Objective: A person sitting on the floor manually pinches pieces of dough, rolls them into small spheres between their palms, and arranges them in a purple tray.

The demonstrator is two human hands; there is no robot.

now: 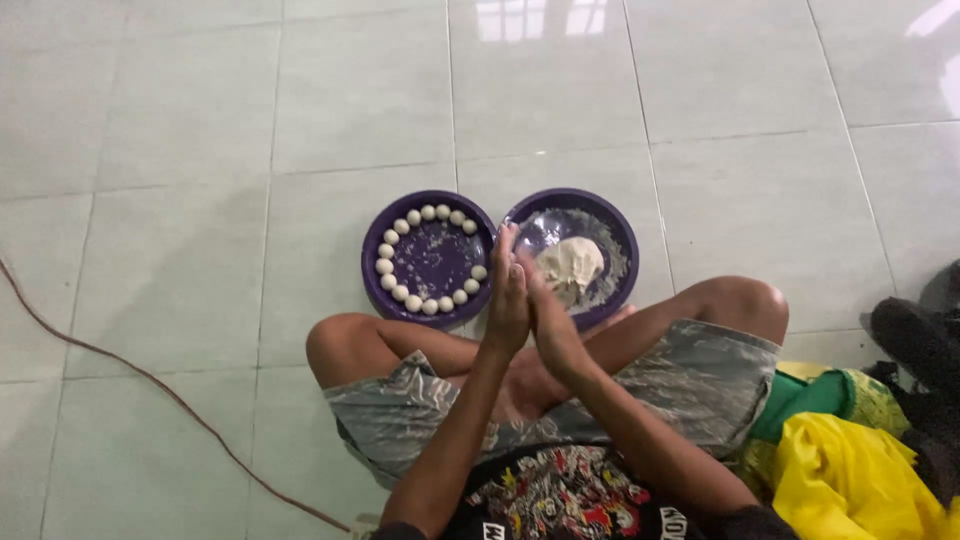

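Tiled floor [180, 250] is seen under everything, with the person seated cross-legged on it. Two purple plates are set just beyond the hands, touching each other. The left plate [372, 262] is ringed with small dough balls [388, 282]; about sixteen are counted, rim nearly filled, one gap left at the near right. A dough lump [570, 265] is kept on the right plate [622, 240], just past the right hand [552, 320], with flour scattered round it.

Left hand [508, 300] and right hand are pressed palm to palm, fingers straight and pointing away from the body. Whatever is held between the palms is hidden; a piece of dough being rolled is judged likely, but this cannot be told.

Progress is judged well along: many balls done, a fair lump left to be portioned.

A yellow-green cloth [840, 450] is heaped to the right of the right hand, with dark items [915, 340] beyond it. A brown cord [130, 370] is trailed well left of the left hand. Nothing is seen blocking the plates.
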